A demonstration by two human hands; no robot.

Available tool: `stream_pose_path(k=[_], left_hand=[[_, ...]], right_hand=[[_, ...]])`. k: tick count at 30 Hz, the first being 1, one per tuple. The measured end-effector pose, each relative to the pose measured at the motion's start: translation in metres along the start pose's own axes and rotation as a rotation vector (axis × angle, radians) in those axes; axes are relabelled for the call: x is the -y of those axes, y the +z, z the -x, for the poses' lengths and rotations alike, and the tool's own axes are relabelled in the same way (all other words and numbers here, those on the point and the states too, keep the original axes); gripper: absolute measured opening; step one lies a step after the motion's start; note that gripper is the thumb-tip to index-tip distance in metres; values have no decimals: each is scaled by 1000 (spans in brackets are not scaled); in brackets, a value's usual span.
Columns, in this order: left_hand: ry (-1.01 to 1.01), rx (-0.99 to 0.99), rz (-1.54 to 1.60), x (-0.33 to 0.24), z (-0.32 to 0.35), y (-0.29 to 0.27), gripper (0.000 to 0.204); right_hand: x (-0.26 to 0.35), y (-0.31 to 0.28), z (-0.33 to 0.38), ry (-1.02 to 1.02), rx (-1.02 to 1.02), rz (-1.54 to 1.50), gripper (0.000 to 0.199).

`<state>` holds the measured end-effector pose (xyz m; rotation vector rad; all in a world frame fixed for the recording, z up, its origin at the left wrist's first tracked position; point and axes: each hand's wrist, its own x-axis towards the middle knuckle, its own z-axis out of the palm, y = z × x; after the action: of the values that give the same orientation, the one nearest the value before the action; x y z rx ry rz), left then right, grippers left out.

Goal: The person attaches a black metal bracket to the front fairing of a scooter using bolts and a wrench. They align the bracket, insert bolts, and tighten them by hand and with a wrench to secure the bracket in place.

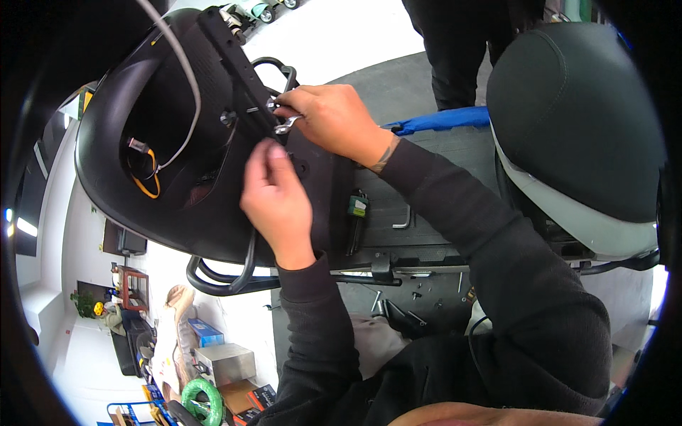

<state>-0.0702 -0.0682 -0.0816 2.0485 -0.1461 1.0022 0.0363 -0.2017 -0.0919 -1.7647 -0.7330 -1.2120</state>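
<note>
Nearest you, past your sleeves, loose tools lie on the floor below the scooter's near edge. On the footboard above them, an L-shaped hex key rests to the right of a small green-and-black item.

Farther in and to the left, your left hand is raised just on the near side of the wrench, thumb and fingers drawn close together; they blur, so I cannot tell whether they pinch anything. Your right hand, beyond it, is curled, pinching a shiny wrench at the right side of the black bar.

You seem to be tightening or loosening a fastener on that bar; which, I cannot tell. The next move calls for seating the wrench squarely and steadying the part with your left fingers.

The bar is dark, straight and slanted, set against the black front panel at the scooter's left end. A thin bright bolt juts leftward from it. An orange wire hangs in the panel's hollow, under a grey cable.

Farthest off, a person in black trousers stands beyond the footboard.
</note>
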Motion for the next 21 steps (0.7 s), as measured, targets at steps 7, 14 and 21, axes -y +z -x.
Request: stream_pose_path(k=[7, 14, 21], left_hand=[[-77, 5, 178, 5, -43, 19, 31], [-143, -10, 378, 16, -44, 26, 32], [-38, 16, 130, 7, -43, 34, 31]], right_hand=[[0, 6, 1, 106, -26, -120, 18], [0, 14, 8, 126, -99, -212, 18], [-5, 18, 10, 82, -166, -224, 17]])
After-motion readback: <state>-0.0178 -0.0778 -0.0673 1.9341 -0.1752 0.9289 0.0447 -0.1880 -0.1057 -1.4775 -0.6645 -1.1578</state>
